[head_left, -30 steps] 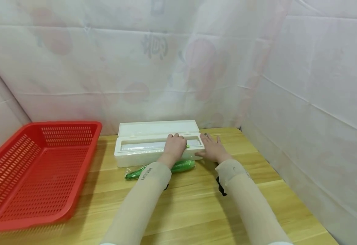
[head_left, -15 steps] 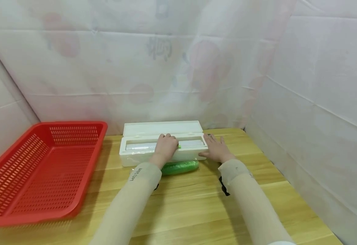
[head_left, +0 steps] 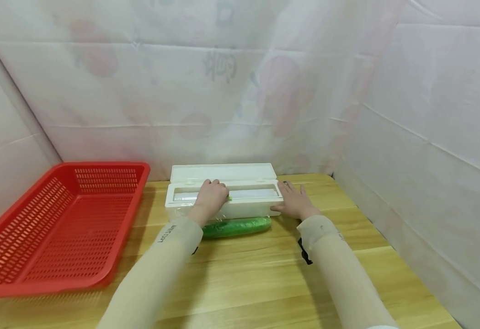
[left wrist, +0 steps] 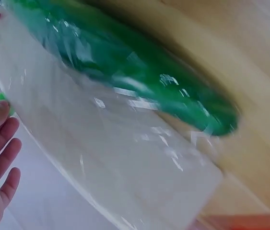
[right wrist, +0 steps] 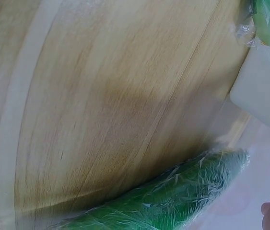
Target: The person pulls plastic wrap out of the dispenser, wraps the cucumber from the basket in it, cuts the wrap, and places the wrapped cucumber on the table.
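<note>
A white cling film dispenser (head_left: 250, 209) lies on the table with its lid (head_left: 223, 172) tipped back, baring the film roll (head_left: 254, 193). At its front edge, my left hand (head_left: 211, 197) pinches the green slide cutter (left wrist: 3, 99), thumb on it and the other fingers loosely bent. My right hand (head_left: 294, 202) rests on the dispenser's right end with fingers spread. Clear film runs down the front onto a cucumber (head_left: 240, 227), which lies close along the box; my left forearm hides its left end. Another film-covered green shape (right wrist: 173, 201) shows in the right wrist view.
A large red plastic basket (head_left: 79, 233) stands at the left of the wooden table (head_left: 248, 278). Printed pale sheeting (head_left: 223, 105) hangs behind the table, and more covers the right side (head_left: 437, 137). The table's right edge runs near my right arm.
My left hand has slid leftward along the dispenser's front edge with the green cutter, uncovering more of the roll on its right. My right hand stays on the right end. The head view has shifted slightly.
</note>
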Available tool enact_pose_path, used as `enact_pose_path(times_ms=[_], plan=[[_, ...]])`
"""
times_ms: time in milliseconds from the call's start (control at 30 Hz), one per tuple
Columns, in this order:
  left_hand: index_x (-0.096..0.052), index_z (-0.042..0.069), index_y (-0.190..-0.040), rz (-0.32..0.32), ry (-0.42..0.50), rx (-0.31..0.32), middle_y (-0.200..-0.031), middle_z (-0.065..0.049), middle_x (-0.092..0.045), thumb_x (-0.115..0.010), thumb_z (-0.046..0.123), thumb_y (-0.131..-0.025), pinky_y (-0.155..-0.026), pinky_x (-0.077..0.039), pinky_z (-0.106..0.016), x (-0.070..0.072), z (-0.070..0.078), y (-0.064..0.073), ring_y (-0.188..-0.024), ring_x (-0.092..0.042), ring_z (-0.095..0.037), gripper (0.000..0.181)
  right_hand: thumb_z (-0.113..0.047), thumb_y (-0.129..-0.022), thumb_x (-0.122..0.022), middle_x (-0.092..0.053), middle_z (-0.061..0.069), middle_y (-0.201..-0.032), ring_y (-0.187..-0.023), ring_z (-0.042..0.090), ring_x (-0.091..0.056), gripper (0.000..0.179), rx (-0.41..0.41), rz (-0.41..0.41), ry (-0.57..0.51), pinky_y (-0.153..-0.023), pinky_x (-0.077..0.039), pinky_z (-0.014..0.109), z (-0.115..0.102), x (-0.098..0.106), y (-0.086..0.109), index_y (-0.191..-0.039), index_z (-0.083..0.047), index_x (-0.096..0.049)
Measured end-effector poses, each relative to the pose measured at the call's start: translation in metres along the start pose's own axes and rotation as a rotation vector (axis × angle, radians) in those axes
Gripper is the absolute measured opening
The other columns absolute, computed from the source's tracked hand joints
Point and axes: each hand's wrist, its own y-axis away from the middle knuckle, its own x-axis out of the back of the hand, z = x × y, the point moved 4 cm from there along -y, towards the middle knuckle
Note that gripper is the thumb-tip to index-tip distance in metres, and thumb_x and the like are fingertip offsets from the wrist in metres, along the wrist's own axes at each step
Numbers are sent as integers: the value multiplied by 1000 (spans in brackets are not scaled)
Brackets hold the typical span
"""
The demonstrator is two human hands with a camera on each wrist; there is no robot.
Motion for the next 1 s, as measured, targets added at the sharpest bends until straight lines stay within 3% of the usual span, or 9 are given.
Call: enact_pose_path(times_ms=[400, 767, 1000], plan=[[-71, 15, -94, -13, -55, -3, -94, 0, -68, -59, 25, -92, -78, -44, -35, 3, -40, 21, -88, -57, -20, 16, -52, -88, -56, -18, 19, -154, -144, 36, -9, 93, -4, 11, 11, -112, -1, 62, 9, 5, 0, -150, -3, -7], [-70, 13, -80, 9, -98, -25, -84, -3, -67, -63, 14, -86, -70, -43, -34, 7, -56, 30, -81, -57, -23, 8, -51, -88, -55, -16, 20, -155, -143, 38, -9, 91, -5, -6, 2, -111, 0, 63, 7, 8, 4, -150, -2, -8], [-70, 12, -83, -26, -101, -27, -85, -4, -69, -65, 12, -85, -76, -45, -36, 9, -62, 32, -79, -55, -23, 5, -51, -88, -55, -17, 21, -154, -143, 38, -9, 92, -4, 0, 8, -111, 0, 64, 8, 8, 2, -150, -2, -8]])
